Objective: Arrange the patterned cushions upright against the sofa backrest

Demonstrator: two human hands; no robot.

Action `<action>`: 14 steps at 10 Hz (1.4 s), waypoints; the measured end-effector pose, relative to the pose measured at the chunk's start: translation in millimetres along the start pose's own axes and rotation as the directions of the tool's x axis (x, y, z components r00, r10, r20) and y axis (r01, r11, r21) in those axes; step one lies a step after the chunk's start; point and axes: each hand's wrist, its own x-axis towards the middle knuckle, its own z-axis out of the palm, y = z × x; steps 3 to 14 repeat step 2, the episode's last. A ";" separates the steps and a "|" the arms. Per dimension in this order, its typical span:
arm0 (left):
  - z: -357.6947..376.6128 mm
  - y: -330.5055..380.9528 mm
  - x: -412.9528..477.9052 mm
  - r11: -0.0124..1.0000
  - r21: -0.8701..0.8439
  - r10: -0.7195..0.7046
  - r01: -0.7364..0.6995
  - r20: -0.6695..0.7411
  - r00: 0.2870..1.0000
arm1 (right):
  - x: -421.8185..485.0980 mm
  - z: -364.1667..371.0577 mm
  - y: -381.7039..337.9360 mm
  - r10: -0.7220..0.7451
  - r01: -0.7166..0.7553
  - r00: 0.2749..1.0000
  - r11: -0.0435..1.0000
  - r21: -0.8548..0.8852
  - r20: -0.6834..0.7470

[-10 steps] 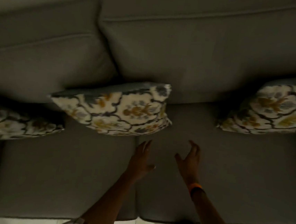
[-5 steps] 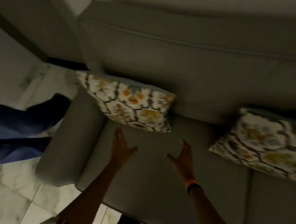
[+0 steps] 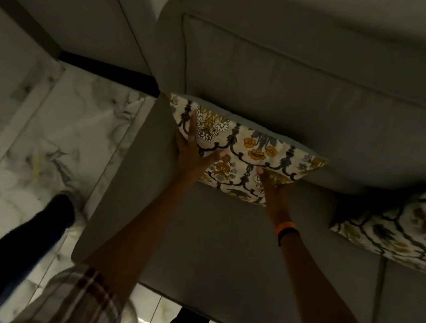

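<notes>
At the centre of the frame a patterned cushion (image 3: 249, 151) leans against the grey sofa backrest (image 3: 303, 99), its left corner tucked beside the sofa armrest (image 3: 138, 169). The left hand (image 3: 194, 154) lies spread on the cushion's left side, fingers reaching up its printed face and thumb splayed toward the middle. The right hand (image 3: 273, 185) takes the lower right edge, fingers curled into the fabric; in this dim light I cannot tell whether they pinch the seam or only press it. An orange wristband (image 3: 285, 227) sits on that wrist.

A second patterned cushion (image 3: 398, 228) rests at the right edge of the frame, well apart from the first, looking tilted rather than upright.

The cushion is probably light and soft, yielding under the fingers, so it should sag if held by one corner. The two side edges seem the best hold, palms pressing inward, with the base seated in the crease between seat cushion (image 3: 225, 240) and backrest so it stands.
</notes>
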 end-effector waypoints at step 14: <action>-21.8 -16.6 -42.0 0.989 0.144 -0.010 0.022 -0.083 0.997 | -61.6 31.3 -6.4 0.078 -0.119 0.963 0.982 -0.148 -0.257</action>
